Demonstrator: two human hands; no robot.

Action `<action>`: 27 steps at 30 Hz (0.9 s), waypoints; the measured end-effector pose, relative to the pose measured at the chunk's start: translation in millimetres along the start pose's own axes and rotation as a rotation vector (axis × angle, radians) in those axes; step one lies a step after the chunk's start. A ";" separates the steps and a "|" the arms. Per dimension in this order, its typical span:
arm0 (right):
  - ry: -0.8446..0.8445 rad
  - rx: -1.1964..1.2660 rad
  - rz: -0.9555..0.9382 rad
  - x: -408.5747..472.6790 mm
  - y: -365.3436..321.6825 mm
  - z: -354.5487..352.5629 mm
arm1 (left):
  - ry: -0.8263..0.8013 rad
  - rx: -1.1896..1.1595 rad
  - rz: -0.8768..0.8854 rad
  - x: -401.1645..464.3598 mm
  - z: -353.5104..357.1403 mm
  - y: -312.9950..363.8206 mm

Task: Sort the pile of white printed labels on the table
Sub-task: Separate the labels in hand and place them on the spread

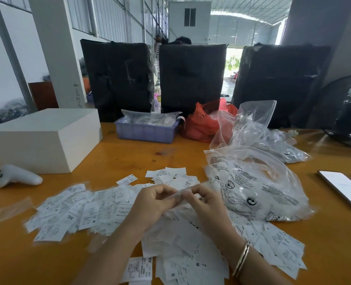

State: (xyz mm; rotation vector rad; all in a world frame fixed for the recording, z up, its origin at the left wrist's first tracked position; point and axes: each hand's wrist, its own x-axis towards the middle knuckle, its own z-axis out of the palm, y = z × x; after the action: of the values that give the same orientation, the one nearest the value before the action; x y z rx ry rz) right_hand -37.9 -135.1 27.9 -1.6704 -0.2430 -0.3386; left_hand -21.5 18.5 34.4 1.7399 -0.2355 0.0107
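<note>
**Above the pile: one label held up for sorting**

Over the counter (129, 157), both hands meet above the labels (100, 206), which lie spread loose across the near side. The left hand (152, 204) and right hand (203, 202) have curled fingers and pinch a blurred pale strip, probably a single label (182, 193), between them. The sorting looks barely begun. Next, I judge, comes reading its size and laying it with its like.
</note>
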 end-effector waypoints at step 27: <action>0.011 0.244 0.064 6.1 16.9 -7.6 | 0.570 1.126 0.097 13.2 -53.2 -22.7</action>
State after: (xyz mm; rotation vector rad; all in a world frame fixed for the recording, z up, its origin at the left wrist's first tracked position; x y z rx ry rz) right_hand -26.9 -145.0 15.2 -1.4325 -0.2131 -0.2592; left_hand 1.8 72.1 23.9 2.7284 0.1581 0.8370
